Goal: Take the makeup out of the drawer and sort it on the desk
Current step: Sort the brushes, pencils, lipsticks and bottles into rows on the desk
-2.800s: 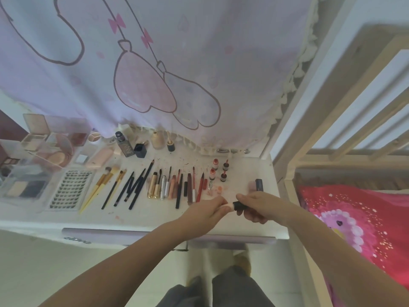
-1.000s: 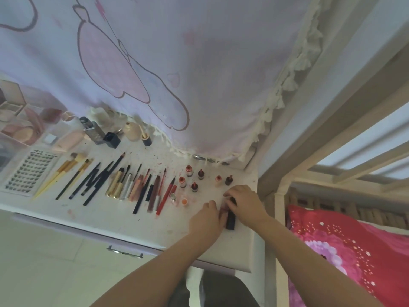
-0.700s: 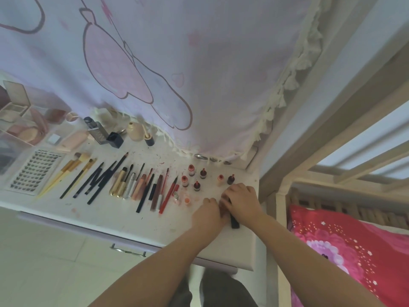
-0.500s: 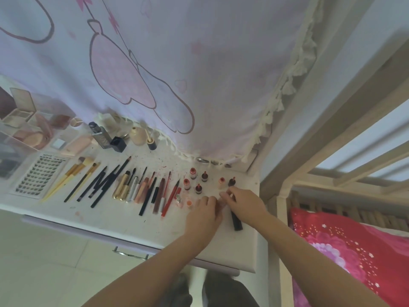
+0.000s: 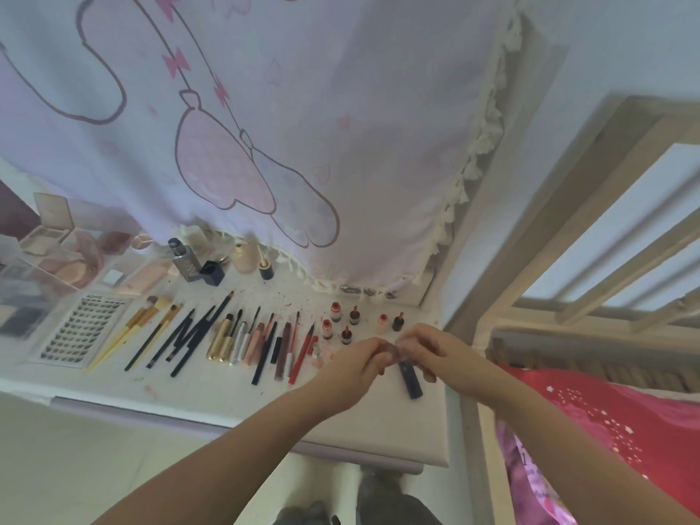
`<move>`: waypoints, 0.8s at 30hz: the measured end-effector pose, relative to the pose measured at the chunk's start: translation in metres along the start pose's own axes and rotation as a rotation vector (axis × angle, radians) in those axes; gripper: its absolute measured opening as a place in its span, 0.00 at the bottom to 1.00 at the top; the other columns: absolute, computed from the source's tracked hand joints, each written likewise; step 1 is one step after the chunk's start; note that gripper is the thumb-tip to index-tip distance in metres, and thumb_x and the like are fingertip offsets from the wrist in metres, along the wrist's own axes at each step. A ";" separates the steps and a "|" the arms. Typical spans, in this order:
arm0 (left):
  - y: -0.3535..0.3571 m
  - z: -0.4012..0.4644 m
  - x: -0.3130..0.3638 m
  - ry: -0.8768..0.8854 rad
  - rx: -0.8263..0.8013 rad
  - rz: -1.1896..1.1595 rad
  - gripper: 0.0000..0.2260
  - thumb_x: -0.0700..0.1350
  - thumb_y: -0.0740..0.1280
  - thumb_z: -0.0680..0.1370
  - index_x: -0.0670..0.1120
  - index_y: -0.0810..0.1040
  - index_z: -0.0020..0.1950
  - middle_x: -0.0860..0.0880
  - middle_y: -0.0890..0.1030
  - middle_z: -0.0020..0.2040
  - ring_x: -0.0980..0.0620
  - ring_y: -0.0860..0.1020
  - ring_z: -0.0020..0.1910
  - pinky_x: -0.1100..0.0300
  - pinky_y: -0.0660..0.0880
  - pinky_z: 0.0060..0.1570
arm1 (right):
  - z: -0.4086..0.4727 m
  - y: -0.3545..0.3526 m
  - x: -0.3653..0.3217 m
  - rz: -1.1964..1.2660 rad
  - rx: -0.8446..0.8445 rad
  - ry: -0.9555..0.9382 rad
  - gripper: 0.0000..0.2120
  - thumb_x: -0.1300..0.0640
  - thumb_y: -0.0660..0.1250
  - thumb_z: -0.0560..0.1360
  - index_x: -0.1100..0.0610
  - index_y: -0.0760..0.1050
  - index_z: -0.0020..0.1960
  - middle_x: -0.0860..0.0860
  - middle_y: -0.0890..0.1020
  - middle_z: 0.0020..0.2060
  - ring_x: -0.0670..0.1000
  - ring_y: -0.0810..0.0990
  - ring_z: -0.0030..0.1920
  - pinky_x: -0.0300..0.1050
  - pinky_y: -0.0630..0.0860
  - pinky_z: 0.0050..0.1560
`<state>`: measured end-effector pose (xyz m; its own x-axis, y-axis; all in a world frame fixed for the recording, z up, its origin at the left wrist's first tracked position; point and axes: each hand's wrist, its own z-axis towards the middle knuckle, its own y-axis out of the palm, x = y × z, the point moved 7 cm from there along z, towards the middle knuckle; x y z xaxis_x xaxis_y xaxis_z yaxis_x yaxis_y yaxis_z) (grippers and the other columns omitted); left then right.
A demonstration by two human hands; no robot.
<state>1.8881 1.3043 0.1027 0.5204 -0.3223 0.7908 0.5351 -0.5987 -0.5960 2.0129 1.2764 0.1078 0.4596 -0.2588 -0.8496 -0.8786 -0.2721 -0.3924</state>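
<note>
Brushes [image 5: 151, 327], dark pencils [image 5: 189, 335] and gold and pink tubes [image 5: 235, 339] lie side by side across the desk [image 5: 212, 395]. Small red-capped bottles [image 5: 341, 322] stand upright right of them. A black tube [image 5: 410, 378] lies near the desk's right edge.

A lilac curtain [image 5: 303, 108] with pink cartoon outlines hangs behind a white desk [image 5: 227, 392]; the bedding [image 5: 625, 430] is pink-red.

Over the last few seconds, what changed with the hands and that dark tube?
The dark tube, first held off the desk, now lies on it. Both hands, left hand and right hand, have lifted and pinch something small and blurred between them. The sorted rows stayed put.
</note>
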 end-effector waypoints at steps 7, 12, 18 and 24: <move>-0.002 -0.011 0.002 0.057 -0.089 0.078 0.10 0.46 0.57 0.82 0.46 0.73 0.59 0.51 0.77 0.50 0.55 0.75 0.47 0.64 0.70 0.47 | -0.009 0.005 -0.013 -0.198 -0.133 0.120 0.20 0.43 0.50 0.81 0.50 0.78 0.48 0.47 0.79 0.33 0.43 0.73 0.30 0.36 0.69 0.36; 0.000 -0.016 -0.010 -0.060 -0.142 -0.051 0.10 0.48 0.55 0.82 0.49 0.74 0.58 0.55 0.77 0.42 0.60 0.73 0.39 0.65 0.68 0.41 | -0.011 0.007 -0.011 -0.184 -0.160 0.057 0.10 0.47 0.62 0.78 0.49 0.72 0.56 0.51 0.80 0.48 0.47 0.78 0.45 0.36 0.76 0.41; 0.008 -0.018 -0.008 -0.056 -0.205 -0.034 0.11 0.48 0.54 0.83 0.46 0.74 0.57 0.57 0.74 0.39 0.61 0.71 0.36 0.66 0.67 0.38 | -0.011 0.014 0.000 -0.097 -0.216 0.171 0.18 0.43 0.53 0.81 0.51 0.76 0.43 0.48 0.80 0.33 0.46 0.74 0.33 0.37 0.69 0.34; 0.016 -0.021 -0.014 -0.281 -0.404 -0.529 0.15 0.52 0.52 0.83 0.45 0.74 0.53 0.53 0.72 0.35 0.56 0.66 0.31 0.67 0.63 0.31 | -0.009 0.006 0.000 -0.065 -0.229 0.061 0.07 0.50 0.64 0.78 0.49 0.74 0.55 0.50 0.81 0.46 0.46 0.77 0.43 0.37 0.73 0.42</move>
<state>1.8752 1.2837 0.0845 0.4402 0.2546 0.8610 0.5033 -0.8641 -0.0018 2.0087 1.2665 0.1085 0.5276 -0.2871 -0.7995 -0.7975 -0.4917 -0.3497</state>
